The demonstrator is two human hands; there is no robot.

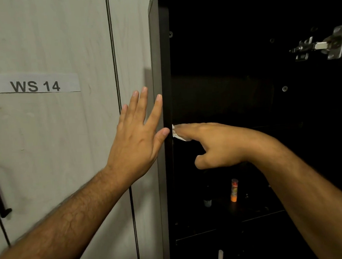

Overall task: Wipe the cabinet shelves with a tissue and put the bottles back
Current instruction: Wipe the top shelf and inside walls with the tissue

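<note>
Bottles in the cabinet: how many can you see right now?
3. An orange bottle stands on the middle shelf; a dark bottle stands to its left; a white-topped bottle sits on the shelf below. The dark interior may hide more.

— Where is the camera sitting?
— On the person's head, looking forward and a little down, close up to the open cabinet [161, 70].
— What is it taking in?
— The pale door [55, 126] filling the left, the dark inside filling the right. It is the only view.
</note>
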